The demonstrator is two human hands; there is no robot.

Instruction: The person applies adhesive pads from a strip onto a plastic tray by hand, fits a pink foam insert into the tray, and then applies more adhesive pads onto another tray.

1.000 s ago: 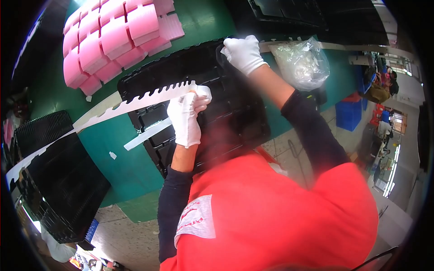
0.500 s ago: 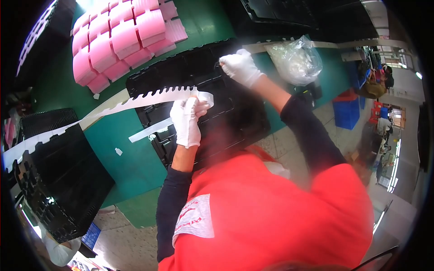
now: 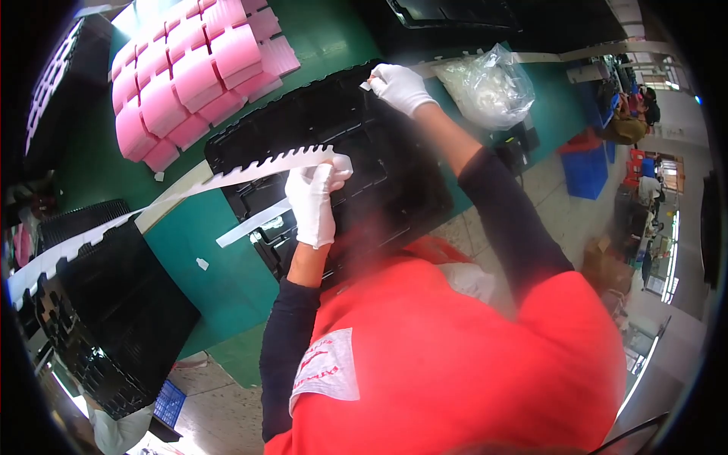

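My left hand (image 3: 312, 199), in a white glove, is closed on a long white paper strip (image 3: 250, 173) with a row of notches along its upper edge. The strip trails left over the stacked black trays. My right hand (image 3: 400, 87), also gloved, pinches a small white piece (image 3: 366, 86) that looks like a sticker. It is at the far edge of a black plastic tray (image 3: 296, 114), which lies in front of me on the green table. A shorter white strip (image 3: 252, 222) lies under my left wrist, partly across the tray's near left side.
Pink foam blocks (image 3: 182, 72) are stacked at the back left. A clear plastic bag (image 3: 493, 89) lies beyond my right forearm. Black trays (image 3: 125, 303) form a stack at the left. A blue bin (image 3: 584, 173) stands on the floor at right.
The view has shifted slightly. My right hand has moved a little up the tray's far edge, and a white piece now shows at its fingertips. My left hand keeps its grip on the strip.
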